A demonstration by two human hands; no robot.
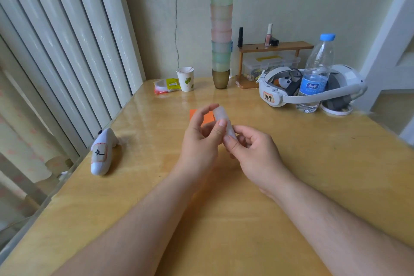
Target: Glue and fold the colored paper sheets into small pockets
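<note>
From the head camera we look down on a glossy yellow wooden table (224, 219) and two bare forearms reaching in from below. Our left hand (199, 141) and right hand (255, 150) meet above the middle of the table around one translucent white glue stick tube (221, 120), tilted with its far end up. The left thumb and fingers pinch the tube's upper part; the right hand's fingers curl around its lower end. Just behind the hands, one orange paper sheet (208, 117) lies flat on the table, partly hidden by the left fingers.

To the left lies one white handheld controller (102, 152). Along the back edge stand one white paper cup with a green leaf print (186, 79), one tall stack of pastel plastic cups (221, 36), one small wooden shelf (275, 48), one white headset labelled 149 (280, 94) and one clear water bottle with a blue cap (315, 74). We cannot tell how many cups the stack holds.
</note>
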